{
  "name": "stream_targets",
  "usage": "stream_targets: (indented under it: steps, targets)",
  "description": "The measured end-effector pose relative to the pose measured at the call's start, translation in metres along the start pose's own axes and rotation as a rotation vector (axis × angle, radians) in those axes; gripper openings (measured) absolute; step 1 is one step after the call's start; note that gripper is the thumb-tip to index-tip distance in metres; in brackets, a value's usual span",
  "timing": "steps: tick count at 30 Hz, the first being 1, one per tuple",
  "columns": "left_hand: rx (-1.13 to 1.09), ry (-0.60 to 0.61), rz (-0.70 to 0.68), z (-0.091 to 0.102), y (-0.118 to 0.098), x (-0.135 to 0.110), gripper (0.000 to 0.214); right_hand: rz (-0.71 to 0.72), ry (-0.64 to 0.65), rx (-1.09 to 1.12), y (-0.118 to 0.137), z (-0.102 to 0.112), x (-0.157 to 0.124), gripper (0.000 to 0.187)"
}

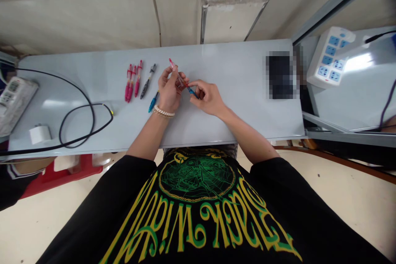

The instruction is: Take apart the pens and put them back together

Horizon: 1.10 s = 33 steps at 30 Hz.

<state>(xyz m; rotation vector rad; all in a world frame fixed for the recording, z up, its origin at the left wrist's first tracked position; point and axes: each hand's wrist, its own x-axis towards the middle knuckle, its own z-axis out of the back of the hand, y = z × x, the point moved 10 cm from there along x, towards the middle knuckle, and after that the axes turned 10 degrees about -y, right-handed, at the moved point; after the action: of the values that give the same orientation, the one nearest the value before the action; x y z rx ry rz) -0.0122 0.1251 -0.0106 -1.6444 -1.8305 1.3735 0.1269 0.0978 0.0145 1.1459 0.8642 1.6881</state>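
Closest to the body, the left wrist wears a beaded bracelet (163, 111), and just above it the left hand (169, 90) is curled closed, fingertips pinching a pink pen (172, 64) whose far end sticks up and away past the knuckles. The right hand (208, 97) sits just beside it, also closed, thumb and forefinger nipping a short blue piece (192, 91) that meets the pink pen's near end between the two hands, low over the table (235, 103). The pen looks light, thin and stiff, of smooth plastic that could slip or roll. It is probably best gripped on the barrel close to the joint, with fingertips rather than the whole fist. A blue pen (153, 102) lies touching or just under the outer edge of the left hand. Beyond it, further left, lie a grey pen (147, 81) and then a cluster of pink pens (132, 81), side by side. Well to the left of both hands a black cable (77, 123) loops near a white charger (40, 134). Well to the right of the right hand lies a dark, blurred object (281, 75), with a white power strip (331, 55) beyond it.
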Motion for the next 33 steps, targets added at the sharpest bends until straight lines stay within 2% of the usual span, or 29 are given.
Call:
stream_targets:
  steps: [15, 20, 28, 33]
  targets:
    - [-0.018, -0.062, 0.040, 0.002, -0.002, -0.006, 0.016, -0.087, 0.004, 0.007, -0.001, 0.001, 0.001, 0.036]
    - [-0.045, -0.101, 0.027, 0.009, 0.000, -0.001, 0.023, -0.111, 0.033, 0.004, 0.000, -0.001, -0.002, 0.041]
    - [-0.105, -0.146, -0.025, 0.024, 0.000, 0.007, 0.026, -0.078, 0.019, 0.011, 0.001, 0.000, -0.003, 0.037]
    - [-0.119, -0.221, -0.060, 0.031, 0.000, 0.005, 0.033, -0.071, 0.037, 0.007, 0.003, -0.003, -0.005, 0.041]
